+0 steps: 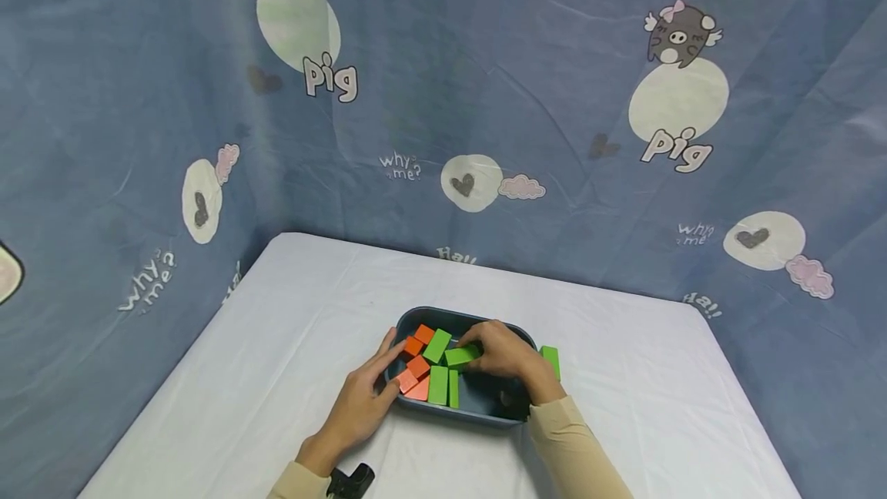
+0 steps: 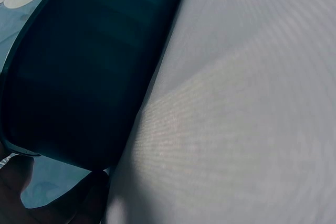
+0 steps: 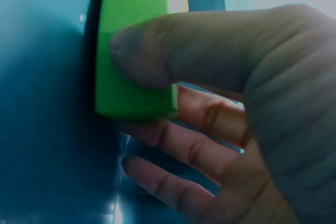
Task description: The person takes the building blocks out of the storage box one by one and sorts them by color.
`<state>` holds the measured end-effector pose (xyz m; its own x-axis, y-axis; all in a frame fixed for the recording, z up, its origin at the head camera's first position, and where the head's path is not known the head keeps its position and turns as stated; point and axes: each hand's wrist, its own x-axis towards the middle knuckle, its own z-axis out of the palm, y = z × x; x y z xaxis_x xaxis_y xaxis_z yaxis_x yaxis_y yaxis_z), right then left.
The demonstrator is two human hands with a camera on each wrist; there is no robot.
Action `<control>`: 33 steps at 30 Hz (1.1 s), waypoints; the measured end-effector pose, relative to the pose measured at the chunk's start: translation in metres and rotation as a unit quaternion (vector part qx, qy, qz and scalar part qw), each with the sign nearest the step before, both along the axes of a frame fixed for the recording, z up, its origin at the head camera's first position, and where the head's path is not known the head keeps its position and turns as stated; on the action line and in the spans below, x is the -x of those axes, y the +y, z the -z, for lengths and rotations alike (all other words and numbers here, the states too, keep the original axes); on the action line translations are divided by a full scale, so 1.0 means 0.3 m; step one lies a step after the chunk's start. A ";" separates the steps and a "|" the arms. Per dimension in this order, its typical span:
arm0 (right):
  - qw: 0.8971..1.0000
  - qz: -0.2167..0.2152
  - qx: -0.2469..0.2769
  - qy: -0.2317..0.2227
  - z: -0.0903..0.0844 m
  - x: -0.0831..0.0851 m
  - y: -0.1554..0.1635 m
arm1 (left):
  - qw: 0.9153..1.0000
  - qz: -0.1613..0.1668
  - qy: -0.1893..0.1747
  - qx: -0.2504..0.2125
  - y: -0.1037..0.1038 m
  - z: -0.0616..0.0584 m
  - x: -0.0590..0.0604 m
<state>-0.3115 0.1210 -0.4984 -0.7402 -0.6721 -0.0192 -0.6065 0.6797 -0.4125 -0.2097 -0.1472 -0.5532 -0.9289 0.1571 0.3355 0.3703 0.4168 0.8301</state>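
Observation:
A dark blue tray [image 1: 478, 413] with rounded corners stands on the white table, holding green and orange-red blocks. My left hand [image 1: 356, 403] rests against the tray's left end, fingers fairly straight and fingertips at the rim. In the left wrist view the fingertips [image 2: 18, 174] touch the tray's outer wall [image 2: 79, 87]. My right hand [image 1: 502, 349] reaches into the tray and pinches a green block [image 1: 460, 356], thumb on one face and fingers behind, as the right wrist view shows. Beside that block lie another green block [image 1: 437, 346] and an upright-looking green block [image 1: 438, 385].
Several orange-red blocks [image 1: 418, 366] fill the tray's left end. Outside the tray, by its right end, a green block [image 1: 550, 361] is partly hidden by the right arm. A blue patterned curtain [image 1: 430, 114] hangs behind the table [image 1: 333, 291].

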 end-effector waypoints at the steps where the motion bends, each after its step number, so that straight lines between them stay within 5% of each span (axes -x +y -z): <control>1: 1.000 0.001 0.004 0.003 -0.001 0.001 0.001 | 1.000 -0.002 -0.001 0.001 0.000 -0.001 -0.001; 20: 0.993 0.034 0.103 -0.038 -0.055 -0.003 0.040 | 1.000 -0.001 0.014 0.006 0.002 0.000 0.001; 33: 0.971 0.058 0.215 -0.090 -0.100 -0.017 0.113 | 1.000 -0.006 0.007 0.004 0.007 0.002 0.002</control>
<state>-0.3065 0.1549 -0.4684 -0.8226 -0.5581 0.1087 -0.4275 0.4809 -0.7655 -0.2102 -0.1450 -0.5537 -0.9261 0.1477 0.3471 0.3763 0.4280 0.8217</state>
